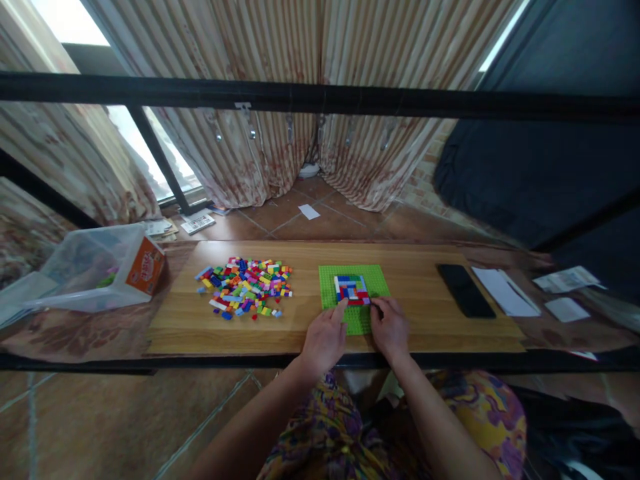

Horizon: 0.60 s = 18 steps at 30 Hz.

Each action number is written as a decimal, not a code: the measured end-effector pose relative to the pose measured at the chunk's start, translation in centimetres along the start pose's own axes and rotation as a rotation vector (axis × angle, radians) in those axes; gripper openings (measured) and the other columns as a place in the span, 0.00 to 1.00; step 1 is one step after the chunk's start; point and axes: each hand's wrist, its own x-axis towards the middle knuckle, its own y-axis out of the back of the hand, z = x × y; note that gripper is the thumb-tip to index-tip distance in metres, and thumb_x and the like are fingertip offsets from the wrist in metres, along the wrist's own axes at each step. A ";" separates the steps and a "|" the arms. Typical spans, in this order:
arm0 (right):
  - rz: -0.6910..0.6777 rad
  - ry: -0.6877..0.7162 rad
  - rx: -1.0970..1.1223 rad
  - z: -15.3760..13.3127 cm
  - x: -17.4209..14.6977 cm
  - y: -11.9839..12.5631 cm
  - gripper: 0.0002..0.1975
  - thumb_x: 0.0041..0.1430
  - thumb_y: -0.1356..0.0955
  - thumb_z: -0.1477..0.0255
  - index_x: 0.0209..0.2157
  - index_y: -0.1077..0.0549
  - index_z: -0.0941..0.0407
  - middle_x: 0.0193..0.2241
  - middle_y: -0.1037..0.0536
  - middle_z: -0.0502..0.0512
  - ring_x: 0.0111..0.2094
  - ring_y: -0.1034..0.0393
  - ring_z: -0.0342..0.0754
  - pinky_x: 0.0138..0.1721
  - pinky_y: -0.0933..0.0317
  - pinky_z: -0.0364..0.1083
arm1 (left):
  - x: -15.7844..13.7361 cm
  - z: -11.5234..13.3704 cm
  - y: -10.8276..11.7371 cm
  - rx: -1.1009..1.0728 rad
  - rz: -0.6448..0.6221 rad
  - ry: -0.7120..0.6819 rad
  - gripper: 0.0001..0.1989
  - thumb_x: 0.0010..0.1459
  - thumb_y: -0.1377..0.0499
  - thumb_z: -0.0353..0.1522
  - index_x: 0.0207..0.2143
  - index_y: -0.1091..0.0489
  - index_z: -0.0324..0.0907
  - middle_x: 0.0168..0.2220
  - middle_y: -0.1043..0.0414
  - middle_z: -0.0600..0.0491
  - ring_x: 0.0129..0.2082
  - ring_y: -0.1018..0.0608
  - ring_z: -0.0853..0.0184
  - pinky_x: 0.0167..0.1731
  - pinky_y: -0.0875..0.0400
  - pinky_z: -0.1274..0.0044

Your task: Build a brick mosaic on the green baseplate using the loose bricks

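A green studded baseplate [327, 283] lies on the wooden board, its near edge toward me. On it sits a low rectangular build of toy bricks [353, 291] in blue, red and white, with a purple brick [367, 301] at its near right corner. My left hand [325, 337] rests over the plate's near left side, index finger stretched out to the build's front edge, holding nothing that I see. At the near right corner, my right hand [391, 328] has its fingers curled together beside the purple brick; what they pinch, if anything, is hidden.
Left of the plate spreads a loose pile of colourful bricks [250, 283]. A clear plastic bin with an orange label [145, 265] lies farther left. To the right are a black phone [465, 291] and white paper [505, 292]. A dark rail [320, 99] crosses beyond the board.
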 end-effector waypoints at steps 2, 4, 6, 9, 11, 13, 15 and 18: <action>-0.004 0.014 -0.012 0.0 -0.3 0.1 0.16 0.62 0.40 0.66 0.38 0.23 0.56 0.39 0.24 0.61 0.43 0.32 0.53 0.45 0.37 0.53 | -0.6 -0.6 0.4 -0.052 0.051 0.036 0.24 0.63 0.49 0.29 0.61 0.43 0.43 0.46 0.26 0.47 0.45 0.24 0.63 0.47 0.29 0.71; -0.015 0.023 -0.022 -0.1 -0.7 0.2 0.16 0.62 0.40 0.66 0.38 0.23 0.57 0.39 0.24 0.61 0.43 0.32 0.54 0.45 0.36 0.53 | -1.2 -1.5 1.0 -0.090 0.091 0.069 0.23 0.62 0.49 0.27 0.59 0.40 0.43 0.44 0.26 0.48 0.44 0.24 0.64 0.46 0.28 0.72; -0.019 0.034 -0.029 -0.1 -1.2 0.4 0.16 0.62 0.40 0.66 0.38 0.23 0.56 0.40 0.24 0.61 0.43 0.32 0.53 0.45 0.36 0.53 | -1.6 -2.4 1.7 -0.112 0.119 0.089 0.22 0.61 0.49 0.26 0.58 0.39 0.42 0.41 0.26 0.48 0.43 0.24 0.64 0.45 0.28 0.73; -0.009 0.060 -0.029 0.1 -2.1 0.5 0.16 0.62 0.40 0.65 0.38 0.23 0.56 0.41 0.24 0.61 0.43 0.32 0.53 0.46 0.36 0.53 | -2.4 -4.1 2.9 -0.110 0.174 0.111 0.20 0.61 0.49 0.27 0.56 0.37 0.41 0.38 0.27 0.49 0.41 0.24 0.65 0.43 0.28 0.73; -0.003 0.075 -0.029 0.2 -2.4 0.6 0.16 0.63 0.40 0.65 0.38 0.23 0.56 0.41 0.24 0.61 0.44 0.31 0.53 0.47 0.36 0.53 | -3.2 -5.3 3.9 -0.103 0.231 0.145 0.18 0.61 0.48 0.28 0.54 0.35 0.40 0.37 0.27 0.49 0.38 0.24 0.65 0.41 0.28 0.73; -0.002 0.076 -0.033 0.2 -2.6 0.6 0.15 0.63 0.39 0.65 0.38 0.23 0.56 0.41 0.24 0.61 0.44 0.31 0.53 0.47 0.36 0.53 | -4.0 -6.5 4.9 -0.108 0.296 0.186 0.16 0.61 0.48 0.29 0.51 0.34 0.40 0.36 0.28 0.49 0.37 0.24 0.65 0.39 0.28 0.74; -0.007 0.064 -0.035 0.2 -2.5 0.6 0.15 0.62 0.39 0.66 0.37 0.23 0.56 0.40 0.24 0.61 0.44 0.31 0.53 0.46 0.36 0.52 | -5.0 -7.8 5.9 -0.112 0.354 0.215 0.14 0.61 0.48 0.29 0.49 0.33 0.40 0.36 0.28 0.49 0.35 0.24 0.65 0.37 0.28 0.74; -0.030 0.054 -0.041 0.2 -2.0 0.8 0.15 0.62 0.39 0.66 0.36 0.23 0.56 0.39 0.24 0.60 0.43 0.30 0.53 0.44 0.35 0.52 | -6.2 -9.4 6.9 -0.078 0.425 0.256 0.11 0.60 0.47 0.30 0.45 0.31 0.41 0.35 0.28 0.50 0.35 0.24 0.65 0.37 0.28 0.74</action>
